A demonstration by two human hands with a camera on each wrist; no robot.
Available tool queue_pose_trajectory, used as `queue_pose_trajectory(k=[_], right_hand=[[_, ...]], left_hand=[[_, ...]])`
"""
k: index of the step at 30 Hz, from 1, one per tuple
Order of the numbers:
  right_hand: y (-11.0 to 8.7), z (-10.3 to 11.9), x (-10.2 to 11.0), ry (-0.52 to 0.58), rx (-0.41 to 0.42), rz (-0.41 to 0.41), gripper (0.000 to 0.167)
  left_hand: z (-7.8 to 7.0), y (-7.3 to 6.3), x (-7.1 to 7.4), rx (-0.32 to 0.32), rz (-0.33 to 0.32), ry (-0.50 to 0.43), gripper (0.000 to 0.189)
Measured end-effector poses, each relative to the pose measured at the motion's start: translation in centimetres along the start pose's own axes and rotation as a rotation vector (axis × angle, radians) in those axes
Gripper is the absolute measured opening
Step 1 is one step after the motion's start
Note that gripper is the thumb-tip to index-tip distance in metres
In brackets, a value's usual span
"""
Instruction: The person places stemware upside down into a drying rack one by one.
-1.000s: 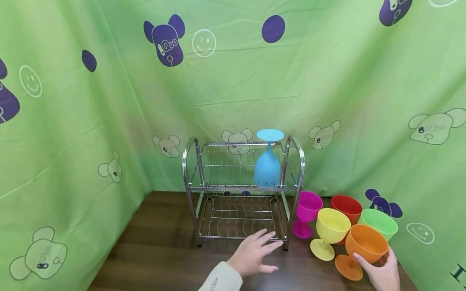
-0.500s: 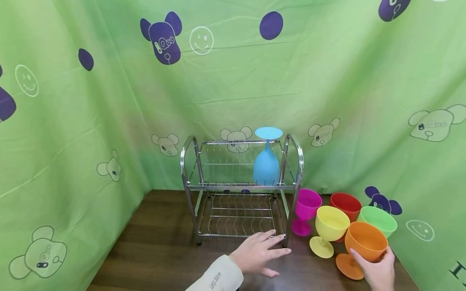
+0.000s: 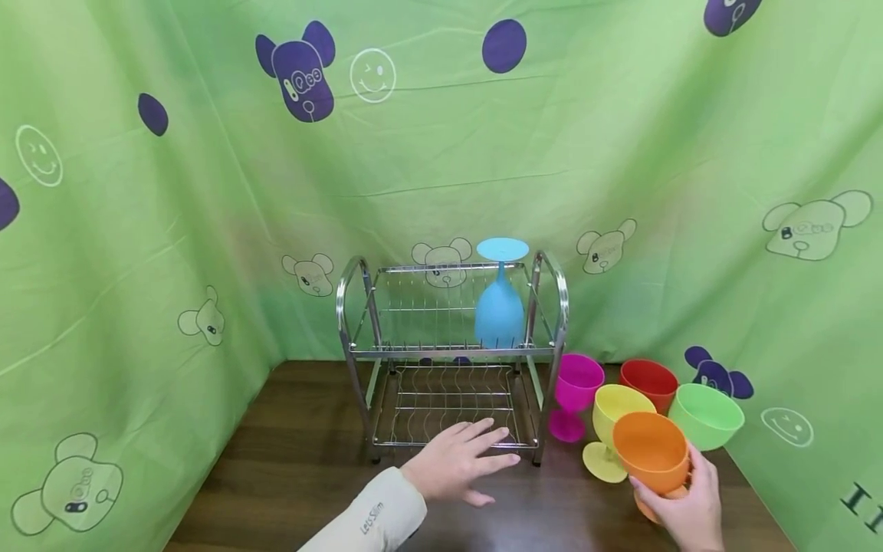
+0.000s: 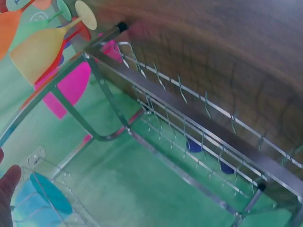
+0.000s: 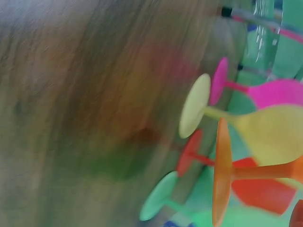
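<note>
My right hand (image 3: 693, 502) grips an orange plastic goblet (image 3: 651, 445) by its bowl, the thumb at the near side and fingers round the right. In the right wrist view the foot of the orange goblet (image 5: 222, 172) stands away from the tabletop. Spread fingers mark my left hand (image 3: 458, 464), which holds nothing in front of a two-tier metal dish rack (image 3: 451, 353). A blue goblet (image 3: 500, 314) rests upside down on the rack's upper tier, at its right end. Yellow (image 3: 603, 460), magenta (image 3: 578, 382), red (image 3: 648, 381) and green (image 3: 705, 415) goblets stand upright right of the rack.
The lower tier (image 3: 451, 406) of the rack has wavy wire slots. A brown wooden tabletop (image 3: 276, 475) lies beneath everything. Green printed cloth (image 3: 414, 169) hangs behind and along both sides, close to the green goblet.
My right hand has lifted the orange goblet and carried it left, so it now overlaps the yellow goblet in the head view. My left hand stays spread near the rack, shifted slightly left.
</note>
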State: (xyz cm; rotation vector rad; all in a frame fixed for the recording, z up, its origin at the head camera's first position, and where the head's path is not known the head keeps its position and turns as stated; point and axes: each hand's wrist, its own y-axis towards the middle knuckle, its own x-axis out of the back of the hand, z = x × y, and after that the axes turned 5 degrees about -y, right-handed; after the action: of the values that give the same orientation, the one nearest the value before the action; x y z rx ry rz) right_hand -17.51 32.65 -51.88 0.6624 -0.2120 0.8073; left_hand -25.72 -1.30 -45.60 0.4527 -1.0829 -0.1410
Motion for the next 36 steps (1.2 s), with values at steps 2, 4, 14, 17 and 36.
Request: queue_pose_trajectory(k=[2,4,14,17,36], right_hand=[[-0.2,0.8,-0.4,-0.005,0.093,0.013,0.098],[-0.2,1.6,-0.8,-0.007,0.197,0.015,0.098],[-0.3,5.1,-4.5,-0.046,0.645,-0.053,0.101],[-0.7,6.2,-5.7,-0.090,0.727,-0.059,0.094],[-2.0,13.3,-10.4,-0.072,0.988,0.042,0.078]], left_hand=[[0.3,-0.2,0.3,0.003,-0.016,-0.006,0.070],[0.6,-0.3,0.8,0.009,-0.034,-0.018,0.070],[1.4,0.8,2.8,0.007,-0.044,-0.008,0.073],[1.6,1.1,3.1,-0.010,-0.070,0.004,0.076],[2.1,0.3,5.0,0.146,-0.083,-0.094,0.079]])
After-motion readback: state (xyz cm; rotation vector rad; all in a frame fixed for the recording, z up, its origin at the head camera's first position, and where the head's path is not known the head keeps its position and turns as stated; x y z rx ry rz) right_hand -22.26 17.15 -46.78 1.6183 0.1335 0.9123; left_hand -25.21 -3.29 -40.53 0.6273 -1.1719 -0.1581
